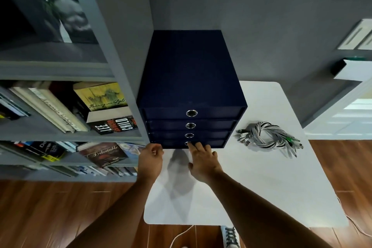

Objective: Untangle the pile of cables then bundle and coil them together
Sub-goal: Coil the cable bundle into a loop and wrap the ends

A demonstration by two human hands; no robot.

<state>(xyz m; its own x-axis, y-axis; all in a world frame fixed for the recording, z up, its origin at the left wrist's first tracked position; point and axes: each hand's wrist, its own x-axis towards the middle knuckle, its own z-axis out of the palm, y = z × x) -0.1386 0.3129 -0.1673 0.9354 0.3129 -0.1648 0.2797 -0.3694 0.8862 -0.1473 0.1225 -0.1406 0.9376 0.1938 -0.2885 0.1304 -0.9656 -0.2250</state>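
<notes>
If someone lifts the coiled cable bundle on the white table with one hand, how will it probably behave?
The cable bundle looks floppy: many thin cords looped together, so it would likely sag. Its loose plug ends fan out on both sides and may dangle or snag. Lying flat on the table, it seems unlikely to roll.

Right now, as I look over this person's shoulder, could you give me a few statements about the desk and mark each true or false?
1. The cables lie coiled on the white table, right of the drawer unit. True.
2. The right hand holds the cables. False: its fingers reach the bottom drawer's ring pull, and nothing touches the cables.
3. The drawer unit has four drawers. True.
4. The left hand lies flat on the table's near edge. False: it is up at the unit's lower left corner, fingers curled.
</notes>
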